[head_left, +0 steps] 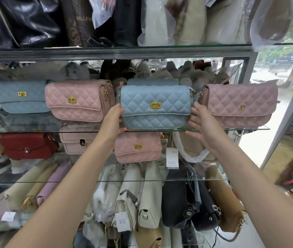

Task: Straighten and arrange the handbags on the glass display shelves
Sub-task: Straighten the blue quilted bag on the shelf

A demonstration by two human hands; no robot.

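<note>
A blue quilted handbag is found between the two hands, standing upright on the glass shelf with its gold clasp facing outward. The left hand is pressed against the bag's left end, its fingers loosely curled round that edge. The right hand is held flat and open at the bag's right end, fingers spread; whether they touch the bag or stand just clear of it cannot be told. Nothing is gripped outright: the bag is bracketed rather than lifted.

A second blue bag is noted directly behind the held one. Just outside the left fingers a pink quilted bag is seen, and beyond it a further blue bag. Just outside the right fingers a mauve quilted bag is seated, turned slightly askew.

The step in hand is judged to be the squaring of the centre bag in its row. For the next move, an even push from both sides would be required so that the bag is set parallel to the shelf edge. Care is advised near the front lip, where the bag's base sits close to the edge.
</note>
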